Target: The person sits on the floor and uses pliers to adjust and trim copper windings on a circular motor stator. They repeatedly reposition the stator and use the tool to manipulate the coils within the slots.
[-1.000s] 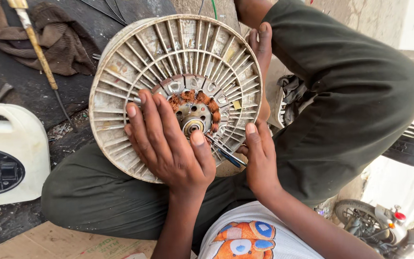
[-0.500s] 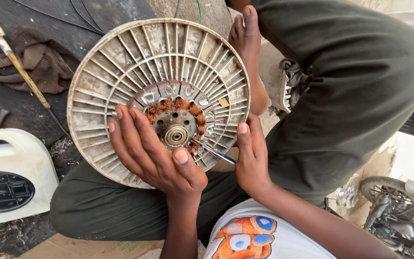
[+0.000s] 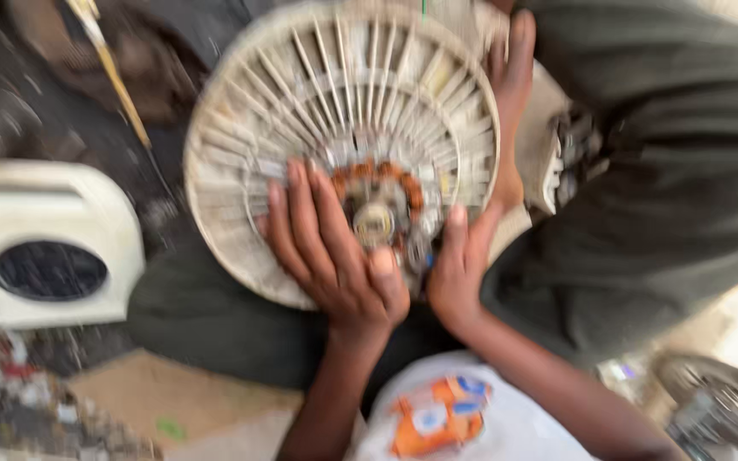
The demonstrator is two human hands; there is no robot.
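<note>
A person is sitting with legs folded, looking down at a round, dirty white ribbed motor disc (image 3: 343, 128) that is resting tilted across their lap, on dark green trousers (image 3: 668, 188). The picture is blurring with motion, so fine detail is hard to tell. At the middle of the disc a ring of orange copper windings (image 3: 377, 179) is circling a small metal hub (image 3: 373, 224). The left hand (image 3: 330, 248) is lying flat on the lower left face of the disc, fingers spread and stretched up across the ribs, the thumb reaching toward the hub; its grip is open, pressing rather than pinching. The right hand (image 3: 459, 269) is resting at the lower right edge of the disc, just beside the windings, fingers held together; whether it is pinching something small there cannot be told. A bare foot (image 3: 510, 102) is bracing against the right rim of the disc. Left of the disc, a cream plastic casing with a dark round grille (image 3: 49, 248) is sitting on the dark floor. Above and left of the disc, a long tool with a yellowish handle (image 3: 117, 81) is lying on the floor. Below the disc, the person's white shirt with an orange print (image 3: 437, 414) is showing.
</note>
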